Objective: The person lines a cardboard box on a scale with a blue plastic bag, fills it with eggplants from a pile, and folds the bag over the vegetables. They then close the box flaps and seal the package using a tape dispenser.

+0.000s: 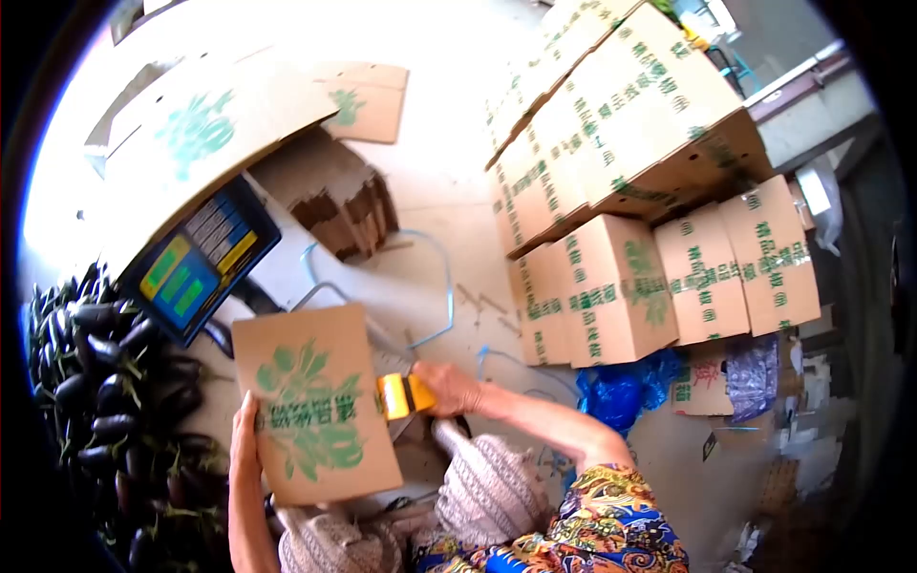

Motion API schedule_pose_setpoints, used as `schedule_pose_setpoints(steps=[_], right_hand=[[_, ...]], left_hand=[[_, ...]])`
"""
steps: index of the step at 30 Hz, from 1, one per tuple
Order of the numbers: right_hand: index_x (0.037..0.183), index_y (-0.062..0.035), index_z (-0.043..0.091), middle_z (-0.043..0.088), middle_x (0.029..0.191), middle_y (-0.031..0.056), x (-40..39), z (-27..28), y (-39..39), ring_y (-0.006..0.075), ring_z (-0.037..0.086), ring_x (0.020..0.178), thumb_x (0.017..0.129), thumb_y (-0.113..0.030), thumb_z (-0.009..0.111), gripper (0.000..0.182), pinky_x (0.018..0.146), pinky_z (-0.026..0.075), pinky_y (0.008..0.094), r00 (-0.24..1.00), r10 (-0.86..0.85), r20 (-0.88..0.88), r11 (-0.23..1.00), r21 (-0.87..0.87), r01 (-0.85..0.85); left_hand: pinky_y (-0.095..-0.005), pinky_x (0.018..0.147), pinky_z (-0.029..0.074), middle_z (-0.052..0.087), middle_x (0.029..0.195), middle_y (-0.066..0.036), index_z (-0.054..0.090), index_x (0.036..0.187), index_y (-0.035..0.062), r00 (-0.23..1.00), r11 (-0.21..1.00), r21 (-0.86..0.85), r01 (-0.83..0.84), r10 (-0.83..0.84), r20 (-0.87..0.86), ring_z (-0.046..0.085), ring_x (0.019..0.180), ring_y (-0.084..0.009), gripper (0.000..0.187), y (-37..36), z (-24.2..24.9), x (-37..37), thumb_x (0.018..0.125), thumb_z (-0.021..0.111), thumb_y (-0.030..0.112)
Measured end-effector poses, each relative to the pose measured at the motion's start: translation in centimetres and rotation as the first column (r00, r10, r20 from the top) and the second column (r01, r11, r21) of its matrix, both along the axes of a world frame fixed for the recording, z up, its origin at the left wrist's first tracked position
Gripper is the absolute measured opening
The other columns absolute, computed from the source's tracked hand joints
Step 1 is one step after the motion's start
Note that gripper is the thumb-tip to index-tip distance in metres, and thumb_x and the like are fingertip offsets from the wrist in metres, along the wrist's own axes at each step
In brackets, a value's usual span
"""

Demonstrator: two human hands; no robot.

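Note:
My left hand is pressed along the left side of a cardboard box with green printed plants and lettering, most of its fingers hidden. The box stands in front of my knees. At its right edge, my right hand is closed on a yellow and black tape dispenser, which touches the box. Behind the box, a metal frame is partly hidden.
Many dark eggplants lie at the left, beside a scale display under a large carton. Flattened cardboard stands behind. Stacked boxes rise at the right, near blue plastic. Blue strap lies on the floor.

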State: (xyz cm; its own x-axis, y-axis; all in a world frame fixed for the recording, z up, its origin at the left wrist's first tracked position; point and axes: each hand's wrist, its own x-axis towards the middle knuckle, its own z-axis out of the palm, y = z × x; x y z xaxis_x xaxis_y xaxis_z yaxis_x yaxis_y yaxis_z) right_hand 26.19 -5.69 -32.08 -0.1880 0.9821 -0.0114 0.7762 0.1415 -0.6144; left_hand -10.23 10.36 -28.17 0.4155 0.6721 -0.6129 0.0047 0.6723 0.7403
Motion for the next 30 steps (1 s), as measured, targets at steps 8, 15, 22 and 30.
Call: schedule_pose_setpoints(steps=[8, 15, 22, 30], right_hand=[[0.099, 0.003, 0.045, 0.055, 0.086, 0.0194, 1.4, 10.4, -0.2, 0.0377, 0.062, 0.078, 0.06, -0.015, 0.074, 0.051, 0.067, 0.055, 0.0431, 0.994, 0.009, 0.105, 0.995, 0.095, -0.019], [0.105, 0.0026, 0.046, 0.057, 0.085, 0.019, -4.4, 18.6, 5.3, 0.0365, 0.064, 0.073, 0.066, -0.016, 0.071, 0.05, 0.061, 0.055, 0.0431, 0.935, 0.057, 0.351, 0.995, -0.094, -0.025], [0.103, 0.0026, 0.049, 0.062, 0.08, 0.021, -11.6, 19.2, 10.6, 0.0374, 0.067, 0.069, 0.063, -0.018, 0.075, 0.052, 0.061, 0.057, 0.0435, 0.963, 0.073, 0.258, 0.997, -0.018, -0.071], [0.105, 0.003, 0.048, 0.062, 0.079, 0.019, -10.7, 19.2, 10.0, 0.0353, 0.067, 0.071, 0.066, -0.02, 0.076, 0.054, 0.064, 0.056, 0.0449, 0.931, 0.14, 0.336, 0.99, -0.016, -0.143]], left_hand=[[-0.0435, 0.092, 0.052, 0.061, 0.125, -0.016, 0.051, 0.136, 0.0048, 0.943, 0.939, -0.342, 0.028, 0.088, 0.32, 0.062, 0.108, -0.0294, 0.064, -1.4, 0.4, 4.8, 0.095, 0.046, 0.054], [-0.038, 0.093, 0.052, 0.063, 0.123, -0.015, 0.051, 0.137, 0.0049, 0.999, 0.988, -0.15, 0.043, -0.045, -0.009, 0.063, 0.108, -0.0254, 0.065, 0.7, -6.3, 3.2, 0.1, 0.037, 0.056], [-0.0362, 0.113, 0.031, 0.036, 0.151, -0.021, 0.036, 0.147, 0.0063, 0.941, 0.626, 0.71, 0.323, -0.136, -0.308, 0.04, 0.136, -0.0327, 0.051, 0.5, 5.6, 2.9, 0.104, 0.039, 0.032], [-0.0426, 0.106, 0.039, 0.047, 0.142, -0.024, 0.045, 0.143, 0.0154, 0.868, 0.789, 0.513, 0.338, -0.051, -0.494, 0.049, 0.126, -0.0448, 0.05, 1.9, 5.9, 2.4, 0.101, 0.039, 0.043]])
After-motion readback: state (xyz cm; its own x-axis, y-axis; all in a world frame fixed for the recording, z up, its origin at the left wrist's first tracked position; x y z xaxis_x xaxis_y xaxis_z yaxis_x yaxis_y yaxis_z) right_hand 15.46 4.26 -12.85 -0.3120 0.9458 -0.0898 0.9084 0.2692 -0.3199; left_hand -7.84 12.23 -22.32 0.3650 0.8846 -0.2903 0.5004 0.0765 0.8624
